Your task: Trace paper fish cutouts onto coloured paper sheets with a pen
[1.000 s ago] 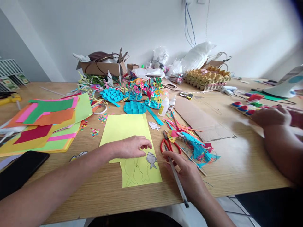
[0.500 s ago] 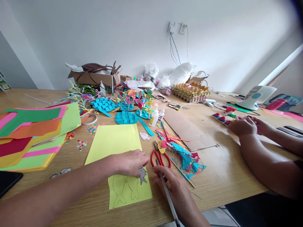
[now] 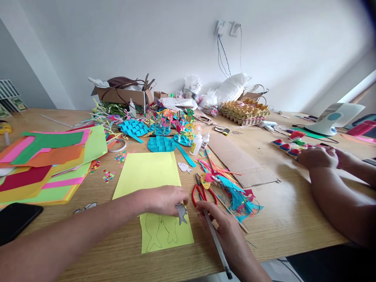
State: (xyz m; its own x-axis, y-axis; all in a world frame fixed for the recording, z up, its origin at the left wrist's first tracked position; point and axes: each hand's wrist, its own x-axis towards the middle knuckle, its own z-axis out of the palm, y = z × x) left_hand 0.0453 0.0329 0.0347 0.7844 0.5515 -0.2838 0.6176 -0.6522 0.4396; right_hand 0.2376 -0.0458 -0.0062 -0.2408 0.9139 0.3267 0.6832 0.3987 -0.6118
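Note:
My left hand (image 3: 167, 200) rests over a yellow sheet (image 3: 167, 239) that bears pencilled fish outlines. Its fingers are closed on a grey paper fish (image 3: 181, 213) near the sheet's right edge. In my right hand (image 3: 221, 223) is a pen (image 3: 216, 243), its back end pointing down toward the table edge. Just beyond that hand lie red-handled scissors (image 3: 202, 192), with a small yellow fish cutout (image 3: 205, 181) beside the blades. A white fish cutout (image 3: 185, 167) lies to the right of a larger yellow sheet (image 3: 152, 168).
Stacked coloured papers (image 3: 58, 156) and a black phone (image 3: 19, 219) are at left. Blue scraps (image 3: 241, 199), cardboard (image 3: 243, 160) and glue bottles (image 3: 196, 143) lie ahead and right. Another person's hands (image 3: 320, 156) are beside a paint tray (image 3: 289, 149) at right.
The view has shifted slightly left, so objects appear further right. My left hand has turned a little and more of the grey fish shows. My right hand still holds the pen.

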